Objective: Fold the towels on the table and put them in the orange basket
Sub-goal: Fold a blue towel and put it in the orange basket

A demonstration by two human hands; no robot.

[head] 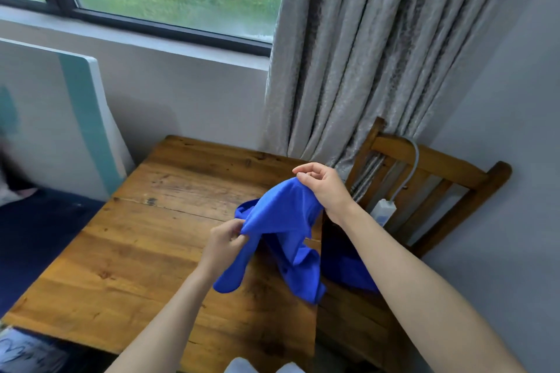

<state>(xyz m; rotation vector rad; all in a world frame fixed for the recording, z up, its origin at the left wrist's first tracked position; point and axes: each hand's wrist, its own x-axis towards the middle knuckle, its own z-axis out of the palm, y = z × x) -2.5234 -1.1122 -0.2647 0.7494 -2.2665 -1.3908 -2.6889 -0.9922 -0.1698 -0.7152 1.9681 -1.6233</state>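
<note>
A bright blue towel (pixel 281 221) hangs crumpled in the air above the right part of the wooden table (pixel 151 245). My left hand (pixel 225 239) pinches one edge of it low on the left. Higher up on the right, my right hand (pixel 325 188) grips another part of the cloth. The towel's loose ends droop toward the table's right edge. More blue cloth (pixel 345 266) lies on the chair seat to the right, partly hidden by my right forearm. No orange basket is in view.
A wooden chair (pixel 439 166) stands against the table's right side, with a white power strip (pixel 383 210) and its cable on it. A grey curtain (pixel 363 54) hangs behind. A white and teal board (pixel 75 118) leans at the left, above dark blue bedding (pixel 39 233).
</note>
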